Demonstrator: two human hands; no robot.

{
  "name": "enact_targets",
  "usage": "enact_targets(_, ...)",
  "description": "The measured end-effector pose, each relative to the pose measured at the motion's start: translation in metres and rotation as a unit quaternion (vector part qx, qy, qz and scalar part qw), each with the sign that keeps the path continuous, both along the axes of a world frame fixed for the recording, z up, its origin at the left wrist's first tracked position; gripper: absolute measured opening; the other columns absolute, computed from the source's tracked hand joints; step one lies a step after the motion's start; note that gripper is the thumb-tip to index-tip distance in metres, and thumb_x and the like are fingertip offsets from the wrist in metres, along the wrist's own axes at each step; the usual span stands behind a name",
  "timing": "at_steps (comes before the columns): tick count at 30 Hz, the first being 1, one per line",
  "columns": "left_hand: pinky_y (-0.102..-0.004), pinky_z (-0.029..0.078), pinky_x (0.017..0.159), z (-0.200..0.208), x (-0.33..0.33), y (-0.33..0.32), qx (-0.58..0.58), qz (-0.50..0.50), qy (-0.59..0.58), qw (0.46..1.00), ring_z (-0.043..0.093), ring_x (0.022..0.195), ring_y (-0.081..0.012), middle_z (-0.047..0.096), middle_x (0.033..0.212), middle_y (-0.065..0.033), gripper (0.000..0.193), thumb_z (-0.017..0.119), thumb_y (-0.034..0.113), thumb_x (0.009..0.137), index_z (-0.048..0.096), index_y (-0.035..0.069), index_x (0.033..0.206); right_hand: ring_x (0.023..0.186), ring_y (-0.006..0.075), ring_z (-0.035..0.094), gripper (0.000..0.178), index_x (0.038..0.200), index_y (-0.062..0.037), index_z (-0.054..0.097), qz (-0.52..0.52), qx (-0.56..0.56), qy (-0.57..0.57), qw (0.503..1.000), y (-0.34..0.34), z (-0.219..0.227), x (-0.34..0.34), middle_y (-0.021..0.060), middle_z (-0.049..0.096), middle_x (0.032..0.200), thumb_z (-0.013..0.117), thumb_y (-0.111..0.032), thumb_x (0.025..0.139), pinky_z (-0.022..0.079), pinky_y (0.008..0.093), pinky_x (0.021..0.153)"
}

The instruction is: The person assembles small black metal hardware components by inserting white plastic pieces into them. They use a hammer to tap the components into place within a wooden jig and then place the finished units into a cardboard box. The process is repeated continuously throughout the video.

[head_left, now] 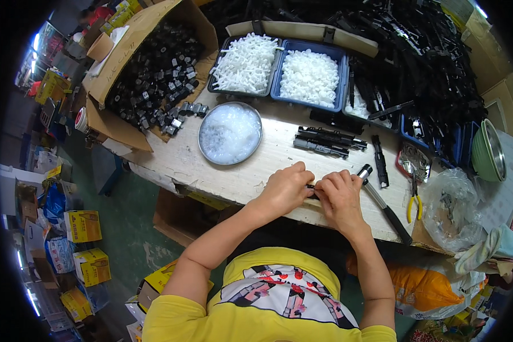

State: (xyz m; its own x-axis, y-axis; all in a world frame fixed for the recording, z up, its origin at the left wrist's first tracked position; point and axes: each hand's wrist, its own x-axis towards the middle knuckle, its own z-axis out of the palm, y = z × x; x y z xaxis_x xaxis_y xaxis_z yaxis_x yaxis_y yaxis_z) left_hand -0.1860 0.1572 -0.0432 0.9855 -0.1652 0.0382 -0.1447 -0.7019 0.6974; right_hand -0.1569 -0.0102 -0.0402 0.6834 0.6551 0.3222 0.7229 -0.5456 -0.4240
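At the table's front edge, my left hand (286, 188) and my right hand (340, 195) are close together, fingers pinched on a small black part (312, 192). Most of that part is hidden by my fingers. Just right of my right hand lies a hammer (383, 206) with a metal head and black grip. Beyond my hands, several long black plastic parts (325, 142) lie side by side. A single black part (380, 161) lies apart from them on the right. To the left stands a round dish (203, 149) of whitish, translucent material.
Two bins hold white pegs (246, 62) and short white pieces (309, 78). A cardboard box (119, 51) of dark metal-and-black parts stands left. Black parts (399, 40) pile up behind. Yellow-handled pliers (415, 206), a clear plastic bag (451, 208) and green bowls (487, 151) are right.
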Motion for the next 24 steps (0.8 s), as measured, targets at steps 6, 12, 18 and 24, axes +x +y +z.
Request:
enact_targets(6,-0.0411,0.047,0.067,0.031,0.057,-0.008,0.100,-0.123,0.061,0.985,0.059,0.079,-0.0321,0.057,0.081,-0.0133,0.016,0.068,0.014,0.068,0.063,0.003,0.080,0.082,0.0207,0.051,0.012,0.081,-0.0096,0.058,-0.192,0.034,-0.068,0.978,-0.073,0.003,0.040,0.0030,0.055,0.079,0.063,-0.005,0.072,0.031,0.0356,0.074)
enact_targets(12,-0.0412,0.049,0.063,0.033,0.160,-0.051,0.229,-0.022,-0.137,0.963,0.062,0.075,-0.0319,0.060,0.088,-0.0152,0.009,0.062,0.007,0.069,0.066,0.002,0.076,0.087,0.0223,0.052,0.009,0.082,-0.0102,0.064,-0.348,-0.144,-0.118,0.919,-0.131,-0.007,0.078,0.0035,0.059,0.084,0.063,-0.013,0.073,0.032,0.0409,0.073)
enact_targets(18,-0.0406,0.051,0.065,0.050,0.195,-0.061,0.344,-0.097,-0.062,0.932,0.063,0.084,-0.0326,0.064,0.087,-0.0176,0.015,0.059,0.001,0.066,0.068,0.003,0.079,0.088,0.0243,0.054,0.011,0.081,-0.0093,0.065,-0.361,-0.236,-0.054,0.901,-0.137,-0.005,0.100,0.0065,0.062,0.083,0.062,-0.013,0.071,0.034,0.0436,0.074)
enact_targets(24,-0.0402,0.050,0.067,0.032,0.199,-0.044,0.276,-0.088,-0.145,0.946,0.062,0.075,-0.0356,0.064,0.082,-0.0168,0.008,0.060,0.001,0.068,0.066,0.001,0.074,0.086,0.0273,0.056,0.010,0.081,-0.0054,0.063,-0.357,-0.264,-0.030,0.896,-0.133,0.000,0.105,0.0112,0.064,0.081,0.058,-0.008,0.073,0.033,0.0447,0.075)
